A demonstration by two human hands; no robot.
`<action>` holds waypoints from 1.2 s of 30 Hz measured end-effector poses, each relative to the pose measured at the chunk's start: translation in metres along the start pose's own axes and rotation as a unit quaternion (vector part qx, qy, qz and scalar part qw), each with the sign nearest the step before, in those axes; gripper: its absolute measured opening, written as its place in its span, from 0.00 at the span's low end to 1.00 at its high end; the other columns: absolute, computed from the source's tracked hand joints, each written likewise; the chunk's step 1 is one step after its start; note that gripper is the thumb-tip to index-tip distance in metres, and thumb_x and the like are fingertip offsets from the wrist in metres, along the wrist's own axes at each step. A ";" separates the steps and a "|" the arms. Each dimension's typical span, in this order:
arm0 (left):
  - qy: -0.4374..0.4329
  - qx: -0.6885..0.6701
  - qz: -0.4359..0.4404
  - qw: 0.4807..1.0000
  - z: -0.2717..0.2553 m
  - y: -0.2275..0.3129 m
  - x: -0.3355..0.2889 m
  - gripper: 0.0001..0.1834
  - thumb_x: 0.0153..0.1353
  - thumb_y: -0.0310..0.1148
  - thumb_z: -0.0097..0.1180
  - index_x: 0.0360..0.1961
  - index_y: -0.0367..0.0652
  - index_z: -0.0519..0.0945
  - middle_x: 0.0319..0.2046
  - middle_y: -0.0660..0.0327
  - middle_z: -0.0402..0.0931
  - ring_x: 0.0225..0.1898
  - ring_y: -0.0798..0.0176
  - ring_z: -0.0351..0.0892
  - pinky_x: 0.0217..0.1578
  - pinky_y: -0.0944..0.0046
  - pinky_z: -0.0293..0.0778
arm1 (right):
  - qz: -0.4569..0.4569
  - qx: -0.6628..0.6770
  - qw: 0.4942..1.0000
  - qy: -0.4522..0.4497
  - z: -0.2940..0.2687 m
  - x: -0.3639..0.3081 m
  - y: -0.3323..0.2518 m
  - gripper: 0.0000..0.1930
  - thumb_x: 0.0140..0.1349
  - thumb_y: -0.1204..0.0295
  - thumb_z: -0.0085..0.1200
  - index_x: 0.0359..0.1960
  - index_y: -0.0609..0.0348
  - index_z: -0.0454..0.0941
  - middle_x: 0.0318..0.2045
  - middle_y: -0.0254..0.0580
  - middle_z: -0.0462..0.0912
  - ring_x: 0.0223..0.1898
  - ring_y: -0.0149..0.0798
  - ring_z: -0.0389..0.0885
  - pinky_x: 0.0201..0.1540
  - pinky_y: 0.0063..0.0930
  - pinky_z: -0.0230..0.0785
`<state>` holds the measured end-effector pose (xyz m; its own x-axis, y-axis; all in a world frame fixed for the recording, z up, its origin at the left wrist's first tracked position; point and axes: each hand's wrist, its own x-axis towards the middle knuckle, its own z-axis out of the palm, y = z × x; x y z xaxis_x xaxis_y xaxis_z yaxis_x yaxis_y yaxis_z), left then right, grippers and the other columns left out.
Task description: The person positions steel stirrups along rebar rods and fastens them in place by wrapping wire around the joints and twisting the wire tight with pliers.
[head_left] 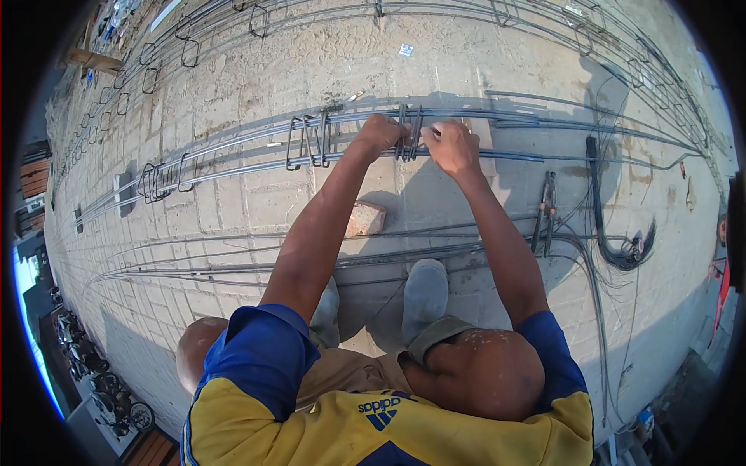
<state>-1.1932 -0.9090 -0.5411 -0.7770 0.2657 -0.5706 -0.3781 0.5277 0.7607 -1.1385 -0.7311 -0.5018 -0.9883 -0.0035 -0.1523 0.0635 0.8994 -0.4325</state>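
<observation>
Several rectangular steel stirrups point(402, 146) stand bunched around long parallel rebars point(249, 169) that run left to right in front of me. My left hand point(379, 133) is closed at the left side of this bunch, its fingers wrapped on the stirrups. Just to the right, my right hand point(453, 146) has its fingers curled, with thumb and forefinger brought together beside the rightmost stirrup. Whatever lies between those fingertips is too small to make out. Further left along the bars, another group of stirrups point(308, 142) hangs, some leaning.
Long-handled pincers point(547, 210) lie right of my knees, near a bent bundle of black tie wire point(597, 194). A broken brick point(365, 219) sits before my boots point(426, 291), by loose rebars point(194, 272). Another rebar cage point(190, 53) stretches across the far side.
</observation>
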 end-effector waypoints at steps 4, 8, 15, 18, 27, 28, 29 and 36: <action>0.058 -0.004 -0.071 0.996 -0.042 -0.031 -0.015 0.17 0.62 0.41 0.63 0.28 0.34 0.87 0.26 0.60 0.85 0.26 0.67 0.80 0.34 0.66 0.75 | 0.020 -0.047 0.999 0.007 0.039 0.006 -0.006 0.18 0.62 0.56 0.52 0.31 0.58 0.84 0.33 0.52 0.85 0.41 0.53 0.84 0.40 0.46 0.73; 0.121 0.102 -0.106 0.982 -0.138 -0.084 -0.039 0.21 0.65 0.47 0.57 0.34 0.37 0.88 0.25 0.55 0.83 0.29 0.64 0.80 0.37 0.61 0.75 | 0.061 -0.001 0.998 0.020 0.028 0.013 0.039 0.18 0.63 0.57 0.53 0.30 0.60 0.84 0.29 0.53 0.85 0.37 0.59 0.84 0.44 0.51 0.73; 0.432 0.216 -0.228 0.845 -0.271 -0.185 -0.082 0.35 0.61 0.59 0.53 0.49 0.34 0.82 0.52 0.38 0.77 0.58 0.38 0.75 0.56 0.46 0.71 | -0.015 -0.049 0.991 0.122 0.026 -0.004 0.015 0.16 0.62 0.60 0.57 0.28 0.63 0.82 0.31 0.54 0.84 0.37 0.57 0.83 0.40 0.52 0.72; 0.494 0.228 -0.279 0.791 -0.328 -0.194 -0.125 0.32 0.62 0.57 0.54 0.54 0.39 0.81 0.57 0.45 0.77 0.60 0.41 0.74 0.58 0.44 0.70 | 0.010 -0.006 0.996 0.088 0.027 0.003 0.013 0.17 0.63 0.59 0.57 0.29 0.63 0.80 0.31 0.54 0.83 0.36 0.59 0.83 0.39 0.53 0.72; 0.202 0.197 -0.049 0.958 -0.168 -0.091 -0.055 0.26 0.60 0.54 0.61 0.26 0.37 0.85 0.23 0.51 0.82 0.28 0.62 0.80 0.36 0.58 0.74 | 0.015 -0.074 0.991 0.107 0.037 -0.004 0.064 0.19 0.62 0.56 0.57 0.28 0.64 0.79 0.29 0.54 0.83 0.33 0.60 0.83 0.39 0.54 0.72; 0.248 0.233 -0.007 0.940 -0.150 -0.091 -0.048 0.24 0.60 0.51 0.61 0.25 0.37 0.85 0.23 0.50 0.81 0.28 0.61 0.80 0.35 0.57 0.74 | -0.015 -0.073 0.989 0.129 0.035 -0.005 0.066 0.19 0.62 0.57 0.58 0.27 0.65 0.79 0.28 0.54 0.82 0.33 0.60 0.83 0.39 0.55 0.72; 0.265 0.239 0.000 0.934 -0.153 -0.101 -0.047 0.22 0.60 0.48 0.61 0.26 0.37 0.85 0.23 0.48 0.81 0.28 0.57 0.81 0.35 0.55 0.74 | 0.005 -0.069 0.987 0.147 0.040 -0.005 0.058 0.18 0.62 0.59 0.58 0.26 0.64 0.79 0.28 0.52 0.81 0.33 0.59 0.82 0.39 0.55 0.71; 0.476 0.432 -0.147 0.752 -0.187 -0.119 -0.075 0.18 0.62 0.47 0.59 0.43 0.46 0.84 0.45 0.47 0.81 0.48 0.43 0.81 0.49 0.44 0.71 | -0.033 -0.024 0.986 0.159 0.033 -0.008 0.058 0.13 0.60 0.64 0.60 0.25 0.61 0.79 0.30 0.47 0.79 0.37 0.53 0.78 0.39 0.54 0.66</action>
<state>-1.1842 -1.1421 -0.5312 -0.8874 -0.4458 0.1173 -0.4555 0.8872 -0.0742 -1.1220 -0.6938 -0.5551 -0.9841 0.0670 0.1644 -0.0019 0.9219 -0.3875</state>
